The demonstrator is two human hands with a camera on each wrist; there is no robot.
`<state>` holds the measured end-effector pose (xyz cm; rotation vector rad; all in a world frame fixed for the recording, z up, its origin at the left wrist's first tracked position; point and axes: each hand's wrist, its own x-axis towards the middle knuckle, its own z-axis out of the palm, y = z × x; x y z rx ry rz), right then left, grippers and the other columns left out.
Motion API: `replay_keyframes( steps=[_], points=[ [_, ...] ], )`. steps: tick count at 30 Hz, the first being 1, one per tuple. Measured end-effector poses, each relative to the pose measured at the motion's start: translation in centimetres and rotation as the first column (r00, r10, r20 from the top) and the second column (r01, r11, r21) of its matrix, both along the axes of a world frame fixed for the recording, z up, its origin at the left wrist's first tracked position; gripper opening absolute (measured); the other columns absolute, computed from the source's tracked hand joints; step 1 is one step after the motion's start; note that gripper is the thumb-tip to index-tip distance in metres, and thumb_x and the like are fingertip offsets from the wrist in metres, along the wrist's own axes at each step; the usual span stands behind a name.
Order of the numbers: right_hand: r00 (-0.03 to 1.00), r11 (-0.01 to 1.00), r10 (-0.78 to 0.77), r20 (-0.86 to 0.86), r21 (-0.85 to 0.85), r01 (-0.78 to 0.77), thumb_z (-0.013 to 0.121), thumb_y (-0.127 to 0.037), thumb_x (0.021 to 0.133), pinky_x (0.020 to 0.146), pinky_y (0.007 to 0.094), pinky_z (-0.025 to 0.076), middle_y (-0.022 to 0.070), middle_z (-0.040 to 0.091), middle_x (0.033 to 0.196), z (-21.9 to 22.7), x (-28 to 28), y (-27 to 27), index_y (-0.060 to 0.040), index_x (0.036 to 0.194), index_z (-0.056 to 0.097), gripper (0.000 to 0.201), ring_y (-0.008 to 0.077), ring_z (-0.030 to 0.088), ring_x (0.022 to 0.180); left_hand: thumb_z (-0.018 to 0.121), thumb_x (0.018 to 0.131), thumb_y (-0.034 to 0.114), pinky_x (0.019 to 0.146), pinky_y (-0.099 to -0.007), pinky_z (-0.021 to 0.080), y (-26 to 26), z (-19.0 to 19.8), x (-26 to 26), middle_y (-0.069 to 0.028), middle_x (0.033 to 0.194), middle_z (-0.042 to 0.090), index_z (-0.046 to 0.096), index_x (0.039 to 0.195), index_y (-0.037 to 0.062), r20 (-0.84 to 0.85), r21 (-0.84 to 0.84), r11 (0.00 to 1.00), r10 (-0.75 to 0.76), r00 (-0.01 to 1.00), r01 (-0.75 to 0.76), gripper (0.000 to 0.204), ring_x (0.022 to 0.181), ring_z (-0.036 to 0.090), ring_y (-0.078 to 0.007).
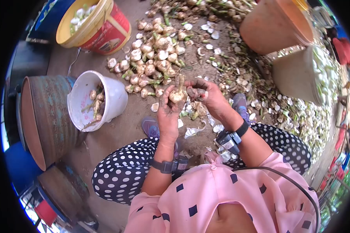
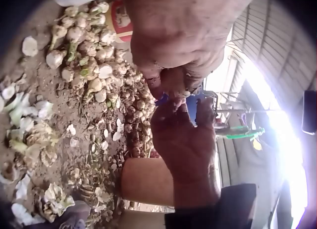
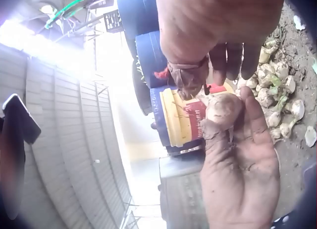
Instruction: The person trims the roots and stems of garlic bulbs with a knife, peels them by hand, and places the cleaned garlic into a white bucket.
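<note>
My left hand (image 1: 170, 110) grips a garlic bulb (image 1: 178, 96) between thumb and fingers, its cut stem pointing up. In the right wrist view the pale bulb (image 3: 223, 110) sits at the fingertips of the left hand (image 3: 242, 174). My right hand (image 1: 214, 99) is right beside the bulb, fingers reaching toward it and thumb apart from them. A brown wrapping (image 3: 188, 78) with a red end covers the right thumb. In the left wrist view the left hand's back hides the bulb; the right hand (image 2: 183, 144) faces it.
A heap of garlic bulbs (image 1: 155, 54) lies ahead on the dirt floor, with peelings around the feet. A white bucket (image 1: 116, 95) with a few bulbs stands at left, a yellow-and-red bucket (image 1: 116, 29) behind it. An orange bucket (image 1: 272, 29) and a whitish bucket (image 1: 295, 75) stand right.
</note>
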<state>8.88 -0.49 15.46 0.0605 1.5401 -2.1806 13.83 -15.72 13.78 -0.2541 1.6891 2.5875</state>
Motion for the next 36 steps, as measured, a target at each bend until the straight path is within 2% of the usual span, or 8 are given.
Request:
replay_keyframes(
  steps=[3, 6, 10, 12, 15, 22, 30, 36],
  points=[
    [0.995, 0.997, -0.061, 0.073, -0.05, 0.065, 0.073, -0.021, 0.079, 0.067, 0.0241, 0.046, 0.0015, 0.059, 0.091, 1.6, 1.9, 0.3, -0.002, 0.106, 0.056, 0.037, 0.0089, 0.056, 0.079, 0.069, 0.082, 0.023, 0.096, -0.0322, 0.041, 0.7, 0.3, 1.0, -0.0103, 0.127, 0.048, 0.043, 0.129, 0.0002, -0.149, -0.223, 0.975, -0.05, 0.988, 0.016, 0.058, 0.112, 0.051, -0.0203],
    [0.989, 0.988, -0.146, -0.002, -0.054, 0.146, 0.076, -0.017, 0.076, 0.065, 0.0249, 0.048, 0.0023, 0.06, 0.09, 1.6, 3.2, 0.5, -0.0028, 0.098, 0.058, 0.032, 0.0106, 0.058, 0.078, 0.07, 0.08, 0.025, 0.096, -0.0319, 0.041, 0.8, 2.4, 2.0, -0.0112, 0.123, 0.048, 0.05, 0.125, 0.0029, -0.402, -0.769, 0.602, -0.192, 0.895, -0.217, 0.054, 0.116, 0.047, -0.0203],
    [0.997, 0.99, -0.083, 0.004, -0.113, 0.083, 0.072, -0.015, 0.079, 0.063, 0.026, 0.049, 0.0025, 0.061, 0.088, 3.2, 4.3, 1.0, -0.0025, 0.097, 0.059, 0.026, 0.0115, 0.059, 0.075, 0.069, 0.079, 0.027, 0.096, -0.0378, 0.041, 0.6, 3.2, 3.0, -0.0111, 0.12, 0.051, 0.052, 0.123, 0.0055, -0.429, -0.718, 0.654, -0.146, 0.891, -0.238, 0.052, 0.111, 0.05, -0.0267],
    [0.994, 0.996, -0.044, 0.096, -0.075, 0.051, 0.07, -0.014, 0.082, 0.061, 0.0262, 0.05, 0.0027, 0.062, 0.085, 3.3, 4.5, 1.3, -0.0024, 0.096, 0.061, 0.02, 0.0116, 0.059, 0.072, 0.069, 0.081, 0.024, 0.095, -0.0334, 0.043, 0.3, 3.2, 3.2, -0.0085, 0.119, 0.05, 0.05, 0.124, 0.0026, -0.303, -0.337, 0.94, -0.059, 0.951, -0.05, 0.052, 0.108, 0.051, -0.0209],
    [0.994, 0.998, -0.07, 0.079, 0.005, 0.07, 0.072, -0.016, 0.08, 0.056, 0.0272, 0.05, 0.0035, 0.061, 0.08, 4.4, 4.6, 1.1, 0.0008, 0.092, 0.061, 0.023, 0.0119, 0.058, 0.066, 0.072, 0.08, 0.021, 0.094, -0.0293, 0.043, -0.3, 3.8, 3.3, -0.0058, 0.119, 0.053, 0.05, 0.123, -0.0007, -0.185, -0.152, 0.988, -0.069, 0.98, 0.04, 0.053, 0.107, 0.053, -0.0161],
    [0.999, 0.999, -0.032, -0.003, -0.032, 0.032, 0.074, -0.016, 0.077, 0.056, 0.0254, 0.051, 0.0037, 0.062, 0.082, 5.0, 4.7, 0.3, 0.0024, 0.1, 0.061, 0.032, 0.0107, 0.059, 0.066, 0.072, 0.077, 0.009, 0.092, -0.0288, 0.044, 0.0, 3.6, 3.5, -0.0065, 0.117, 0.056, 0.051, 0.121, -0.0011, -0.281, -0.19, 0.981, -0.101, 0.954, 0.048, 0.05, 0.104, 0.054, -0.0153],
    [0.994, 0.999, -0.02, 0.103, -0.038, 0.024, 0.071, -0.012, 0.08, 0.061, 0.0261, 0.052, 0.0046, 0.064, 0.082, 5.5, 4.8, 1.7, 0.0021, 0.098, 0.063, 0.024, 0.011, 0.06, 0.068, 0.075, 0.074, 0.01, 0.088, -0.0273, 0.047, -0.2, 4.2, 3.0, -0.0055, 0.115, 0.056, 0.054, 0.118, 0.0, -0.078, 0.155, 0.98, -0.111, 0.991, 0.122, 0.05, 0.1, 0.056, -0.0142],
    [0.999, 0.983, 0.035, -0.033, 0.181, -0.029, 0.068, -0.005, 0.078, 0.061, 0.0278, 0.05, 0.0024, 0.062, 0.079, 5.3, 4.7, 1.4, 0.0014, 0.094, 0.066, 0.017, 0.0113, 0.06, 0.068, 0.065, 0.08, 0.0, 0.084, -0.0276, 0.052, 0.0, 4.2, 3.4, -0.0075, 0.11, 0.059, 0.051, 0.12, -0.0002, -0.103, -0.001, 0.997, -0.082, 0.991, 0.083, 0.042, 0.099, 0.059, -0.0165]
  ],
)
